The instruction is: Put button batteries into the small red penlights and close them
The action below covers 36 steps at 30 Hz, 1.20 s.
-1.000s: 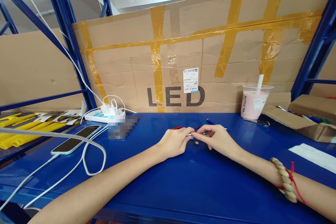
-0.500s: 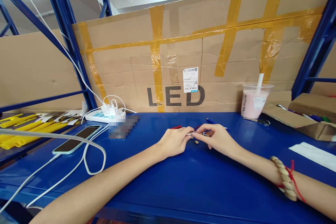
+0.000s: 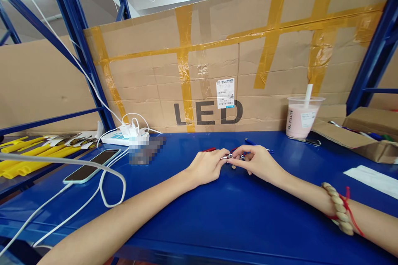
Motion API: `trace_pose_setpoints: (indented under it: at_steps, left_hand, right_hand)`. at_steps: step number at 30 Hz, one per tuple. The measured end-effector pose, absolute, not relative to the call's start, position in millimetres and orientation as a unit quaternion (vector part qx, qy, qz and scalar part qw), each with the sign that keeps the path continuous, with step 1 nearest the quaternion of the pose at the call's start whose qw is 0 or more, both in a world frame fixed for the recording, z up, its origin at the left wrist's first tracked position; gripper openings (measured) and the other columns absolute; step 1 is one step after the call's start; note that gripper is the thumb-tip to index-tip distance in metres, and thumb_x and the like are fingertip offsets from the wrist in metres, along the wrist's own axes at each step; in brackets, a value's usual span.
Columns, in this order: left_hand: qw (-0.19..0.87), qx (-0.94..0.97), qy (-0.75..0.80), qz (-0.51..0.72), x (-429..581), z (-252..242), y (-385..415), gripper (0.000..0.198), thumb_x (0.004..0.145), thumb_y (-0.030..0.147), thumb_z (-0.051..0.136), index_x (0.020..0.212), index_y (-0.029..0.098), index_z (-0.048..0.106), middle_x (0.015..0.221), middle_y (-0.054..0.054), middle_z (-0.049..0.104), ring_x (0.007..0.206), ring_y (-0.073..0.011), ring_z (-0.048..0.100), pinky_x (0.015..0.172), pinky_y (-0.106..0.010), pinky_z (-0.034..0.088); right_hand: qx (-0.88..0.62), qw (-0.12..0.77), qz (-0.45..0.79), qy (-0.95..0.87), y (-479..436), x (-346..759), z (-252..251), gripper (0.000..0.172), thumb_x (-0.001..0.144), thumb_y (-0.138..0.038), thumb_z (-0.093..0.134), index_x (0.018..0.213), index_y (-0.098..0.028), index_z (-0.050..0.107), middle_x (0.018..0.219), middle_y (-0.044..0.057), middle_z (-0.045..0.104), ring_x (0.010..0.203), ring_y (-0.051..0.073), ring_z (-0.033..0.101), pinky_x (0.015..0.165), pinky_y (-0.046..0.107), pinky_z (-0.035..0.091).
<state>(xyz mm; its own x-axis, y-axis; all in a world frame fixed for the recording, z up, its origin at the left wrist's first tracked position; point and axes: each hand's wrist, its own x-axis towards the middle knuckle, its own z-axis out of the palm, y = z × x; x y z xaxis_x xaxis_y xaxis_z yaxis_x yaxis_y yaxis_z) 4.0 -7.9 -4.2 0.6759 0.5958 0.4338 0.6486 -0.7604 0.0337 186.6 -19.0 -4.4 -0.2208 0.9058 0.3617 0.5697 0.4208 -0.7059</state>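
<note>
My left hand (image 3: 203, 168) rests low over the blue table, its fingertips closed on a small shiny metal piece (image 3: 229, 156) that pokes out to the right. Facing it, my right hand (image 3: 263, 162) has its thumb and forefinger drawn together at that piece's end. Whatever sits between those right fingertips is too small to make out. Just below the fingers lies a small round disc (image 3: 233, 167), like a button cell. Another small shiny bit (image 3: 242, 157) shows beside the right fingers. Behind my left hand a red object (image 3: 209, 149) is partly hidden; a blue pen (image 3: 250, 142) lies behind my right.
A cup of pink drink (image 3: 302, 120) with a straw stands back right, near an open cardboard box (image 3: 377, 149) and a white paper (image 3: 373, 182). On the left are a phone (image 3: 92, 166), white cables (image 3: 124, 182) and a power strip (image 3: 108, 137). Cardboard (image 3: 149, 91) walls the back.
My right fingertips have drawn slightly away to the right, so more of the metal piece shows. My left hand stays nearly still.
</note>
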Motion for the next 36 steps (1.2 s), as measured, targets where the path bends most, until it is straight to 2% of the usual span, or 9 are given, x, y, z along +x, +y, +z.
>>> trace_pose_setpoints:
  at_steps: [13,21,27,31,36]
  left_hand:
    - [0.058,-0.915,-0.336,-0.217,4.5,-3.6,-7.6,0.02,0.092,0.026,0.029,0.101,0.023,0.047,0.094,0.002,0.062,0.08,-0.0147,0.06,0.06,-0.022,0.041]
    - [0.057,-0.913,-0.343,-0.213,3.0,-4.3,-7.4,0.023,0.092,0.026,0.028,0.105,0.023,0.047,0.097,0.0,0.062,0.081,-0.0154,0.061,0.061,-0.022,0.043]
    - [0.042,-0.915,-0.342,-0.211,3.9,-3.1,-8.2,0.024,0.092,0.026,0.028,0.107,0.024,0.047,0.101,0.0,0.062,0.088,-0.0155,0.06,0.069,-0.023,0.045]
    - [0.037,-0.915,-0.342,-0.21,4.3,-3.0,-8.3,0.025,0.092,0.025,0.029,0.108,0.024,0.048,0.104,0.001,0.062,0.096,-0.0157,0.058,0.074,-0.023,0.046]
    - [0.033,-0.915,-0.339,-0.216,4.2,-3.2,-8.6,0.025,0.092,0.025,0.03,0.109,0.024,0.048,0.104,0.001,0.062,0.093,-0.015,0.059,0.072,-0.022,0.046]
  right_hand:
    - [-0.488,0.387,0.225,-0.749,-19.7,188.0,-5.5,0.032,0.065,-0.047,0.065,0.072,-0.016,0.061,0.065,0.0,0.063,0.036,0.007,0.047,0.038,0.021,0.034]
    - [-0.482,0.368,0.223,-0.764,-21.5,187.1,-2.1,0.031,0.07,-0.047,0.061,0.072,-0.016,0.065,0.052,-0.001,0.06,0.035,0.008,0.046,0.041,0.022,0.036]
    - [-0.472,0.363,0.227,-0.771,-24.5,186.4,-1.1,0.034,0.071,-0.049,0.058,0.066,-0.016,0.064,0.044,-0.002,0.054,0.034,0.009,0.045,0.042,0.023,0.035]
    - [-0.471,0.361,0.25,-0.765,-24.0,186.4,-1.3,0.034,0.07,-0.05,0.06,0.065,-0.016,0.063,0.049,-0.001,0.057,0.035,0.008,0.044,0.042,0.023,0.035]
    - [-0.457,0.365,0.301,-0.753,-22.8,187.5,-2.4,0.031,0.069,-0.046,0.062,0.069,-0.015,0.065,0.064,0.001,0.063,0.036,0.007,0.045,0.042,0.023,0.036]
